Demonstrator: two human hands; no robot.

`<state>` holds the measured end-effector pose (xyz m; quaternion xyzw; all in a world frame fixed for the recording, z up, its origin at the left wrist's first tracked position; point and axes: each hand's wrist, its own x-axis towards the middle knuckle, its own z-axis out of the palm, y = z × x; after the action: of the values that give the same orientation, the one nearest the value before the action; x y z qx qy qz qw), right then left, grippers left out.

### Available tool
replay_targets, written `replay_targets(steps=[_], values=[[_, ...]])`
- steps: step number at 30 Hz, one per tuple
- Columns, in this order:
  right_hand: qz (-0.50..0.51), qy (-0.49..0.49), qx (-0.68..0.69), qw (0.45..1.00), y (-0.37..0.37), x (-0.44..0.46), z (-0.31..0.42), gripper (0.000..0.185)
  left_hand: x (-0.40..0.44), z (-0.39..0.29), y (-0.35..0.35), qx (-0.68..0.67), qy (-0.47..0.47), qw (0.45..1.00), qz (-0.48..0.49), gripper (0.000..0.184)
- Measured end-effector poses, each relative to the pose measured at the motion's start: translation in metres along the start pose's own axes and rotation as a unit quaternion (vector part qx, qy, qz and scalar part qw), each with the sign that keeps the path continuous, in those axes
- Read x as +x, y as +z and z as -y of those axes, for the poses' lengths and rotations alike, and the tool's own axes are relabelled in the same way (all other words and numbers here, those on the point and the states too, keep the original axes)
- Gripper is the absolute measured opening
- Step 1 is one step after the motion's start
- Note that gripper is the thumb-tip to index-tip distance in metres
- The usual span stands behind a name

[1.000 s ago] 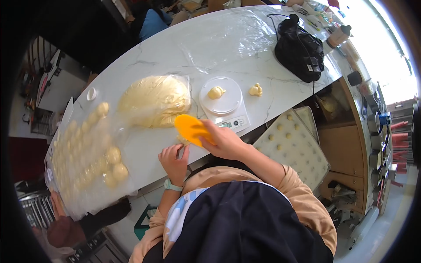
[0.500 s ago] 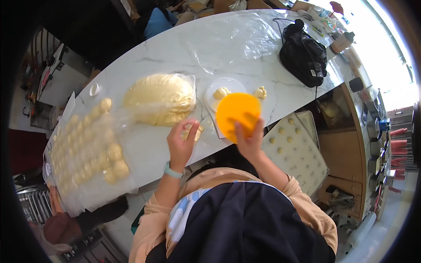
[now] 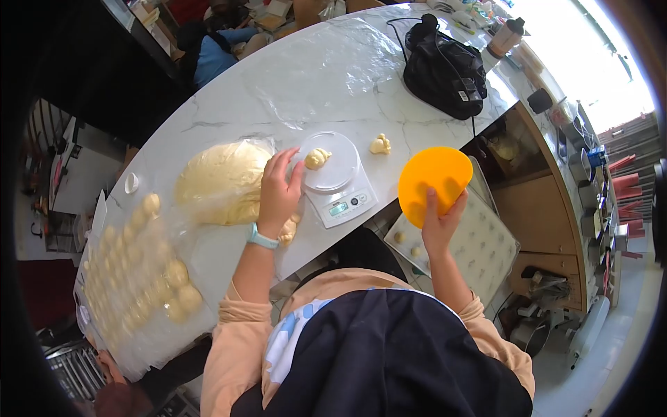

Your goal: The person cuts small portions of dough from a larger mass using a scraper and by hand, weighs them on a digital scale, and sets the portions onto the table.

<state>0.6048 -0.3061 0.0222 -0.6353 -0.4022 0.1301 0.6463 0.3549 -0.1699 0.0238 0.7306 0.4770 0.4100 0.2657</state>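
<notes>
Left fingers (image 3: 283, 161) just beside the scale (image 3: 339, 178) (open marble (image 3: 278, 87) beyond)

Glossy and veined like marble across the tabletop (image 3: 229, 104). Smooth, in white plastic, on the scale (image 3: 353, 199) at centre; smooth and matt on the orange disc (image 3: 445, 174), right. Shiny, crinkled clear plastic over the large dough (image 3: 219, 174), left. Matt cloth on the apron (image 3: 368, 354), bottom.
</notes>
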Motion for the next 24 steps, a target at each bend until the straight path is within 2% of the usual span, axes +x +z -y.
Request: replay_targets(steps=[2, 5, 8, 10, 13, 16, 17, 19, 21, 22, 23, 24], values=[[-0.011, 0.002, 0.004, 1.000, -0.001, 0.004, 0.002, 0.037, 0.023, -0.012, 0.005, -0.001, 0.005, 0.999, 0.049, 0.025], [-0.030, -0.005, 0.027, 0.999, -0.006, 0.011, 0.009, 0.038, 0.064, -0.006, 0.007, 0.055, -0.070, 0.952, 0.294, 0.024], [-0.057, -0.006, 0.056, 0.997, -0.014, 0.014, 0.007, 0.039, 0.070, -0.046, 0.033, -0.071, -0.010, 0.965, 0.253, 0.025], [-0.065, 0.011, 0.065, 0.996, -0.019, 0.013, 0.009, 0.039, 0.062, -0.063, 0.064, -0.154, -0.009, 0.948, 0.279, 0.036], [-0.084, 0.021, 0.056, 0.995, -0.025, 0.012, 0.006, 0.039, 0.038, -0.042, 0.129, -0.102, 0.071, 0.943, 0.310, 0.052], [-0.105, 0.005, 0.030, 0.994, -0.031, 0.012, 0.007, 0.039, 0.024, -0.042, 0.133, -0.193, -0.076, 0.915, 0.347, 0.063], [-0.107, 0.005, 0.022, 0.994, -0.033, 0.013, 0.006, 0.039, 0.021, -0.045, 0.120, -0.237, -0.163, 0.893, 0.345, 0.061], [-0.104, 0.009, 0.009, 0.994, -0.037, 0.015, 0.006, 0.039, 0.013, -0.058, 0.074, -0.227, -0.148, 0.931, 0.243, 0.054], [-0.090, 0.001, 0.041, 0.995, -0.029, 0.017, 0.011, 0.038, -0.010, -0.030, 0.041, -0.148, -0.083, 0.978, 0.122, 0.046], [-0.079, -0.002, 0.059, 0.995, -0.022, 0.018, 0.015, 0.038, -0.028, -0.018, 0.020, -0.057, -0.040, 0.996, 0.064, 0.044], [-0.043, 0.009, 0.081, 0.996, -0.011, 0.015, 0.021, 0.038, -0.049, -0.010, 0.002, 0.036, 0.002, 0.999, 0.005, 0.041], [-0.005, 0.021, 0.103, 0.994, 0.002, 0.009, 0.027, 0.037, -0.071, -0.007, -0.007, 0.059, -0.006, 0.998, -0.035, 0.041]])
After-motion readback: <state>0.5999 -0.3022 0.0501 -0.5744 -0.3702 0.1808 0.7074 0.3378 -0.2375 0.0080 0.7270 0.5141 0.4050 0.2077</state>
